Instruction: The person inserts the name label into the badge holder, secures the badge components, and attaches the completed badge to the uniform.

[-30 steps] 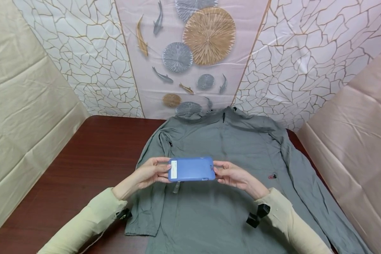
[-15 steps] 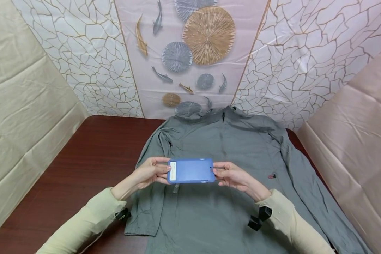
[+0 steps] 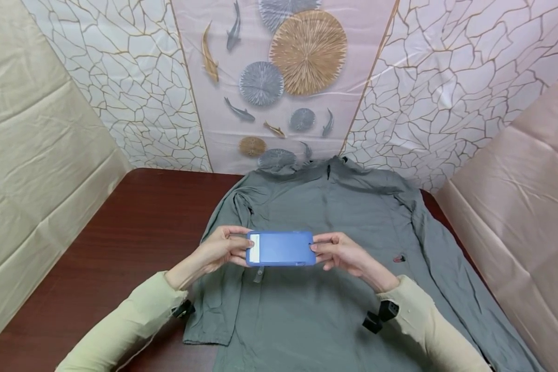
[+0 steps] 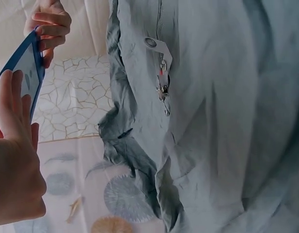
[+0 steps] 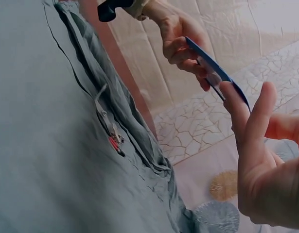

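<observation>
A flat blue phone case, with rounded corners and a white strip near its left end, is held level above a grey jacket. My left hand pinches its left end, thumb on the upper face. At the right end, my right hand pinches it between thumb and fingers. Seen from below in the left wrist view, the phone case has a dark blue rim around a pale, shiny underside. It appears as a thin tilted slab in the right wrist view, where my right hand's fingers touch its edge.
The jacket lies spread over a dark red-brown table, with a metal zip pull on its left front and a small red detail on its right. Patterned cloth hangs behind; beige cloth flanks the table.
Both hands keep hold of the phone case at nearly the same spot. It tilts slightly, and its white strip now looks wider and brighter. My right fingers have spread a little.
</observation>
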`<control>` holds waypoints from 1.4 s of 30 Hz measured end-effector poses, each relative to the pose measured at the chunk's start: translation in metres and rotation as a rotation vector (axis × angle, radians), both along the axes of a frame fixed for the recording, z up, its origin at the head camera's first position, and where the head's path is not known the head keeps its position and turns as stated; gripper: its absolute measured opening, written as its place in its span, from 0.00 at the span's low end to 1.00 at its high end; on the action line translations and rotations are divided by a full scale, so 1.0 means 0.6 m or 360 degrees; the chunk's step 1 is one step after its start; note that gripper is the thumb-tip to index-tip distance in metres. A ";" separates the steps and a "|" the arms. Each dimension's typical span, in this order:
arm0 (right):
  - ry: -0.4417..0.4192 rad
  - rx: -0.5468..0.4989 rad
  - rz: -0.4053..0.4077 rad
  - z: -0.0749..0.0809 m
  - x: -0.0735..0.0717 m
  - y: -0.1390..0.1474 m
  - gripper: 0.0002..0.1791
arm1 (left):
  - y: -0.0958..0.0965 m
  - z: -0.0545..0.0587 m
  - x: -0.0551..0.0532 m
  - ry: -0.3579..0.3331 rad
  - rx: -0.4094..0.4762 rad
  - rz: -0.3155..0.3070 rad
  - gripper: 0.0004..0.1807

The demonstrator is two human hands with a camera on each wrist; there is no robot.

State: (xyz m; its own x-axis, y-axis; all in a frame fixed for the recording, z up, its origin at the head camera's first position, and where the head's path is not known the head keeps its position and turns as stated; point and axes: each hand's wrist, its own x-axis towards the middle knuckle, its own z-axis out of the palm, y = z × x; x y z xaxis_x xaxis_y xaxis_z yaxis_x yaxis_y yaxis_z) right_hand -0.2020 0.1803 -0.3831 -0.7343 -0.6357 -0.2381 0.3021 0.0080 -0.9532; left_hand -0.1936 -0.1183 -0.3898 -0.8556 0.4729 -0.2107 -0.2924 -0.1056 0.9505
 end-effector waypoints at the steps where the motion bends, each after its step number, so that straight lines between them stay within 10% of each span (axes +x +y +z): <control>1: 0.0002 -0.0003 -0.0004 0.002 0.000 0.002 0.09 | 0.000 0.000 -0.001 -0.0004 -0.0012 0.0013 0.22; 20: -0.0013 -0.0102 0.0183 -0.017 -0.002 0.007 0.12 | -0.002 -0.004 -0.002 -0.0009 0.0002 -0.0107 0.21; 42: 0.0024 0.0062 -0.0028 -0.005 0.009 0.002 0.09 | 0.009 0.000 0.000 -0.0014 -0.0002 -0.0118 0.26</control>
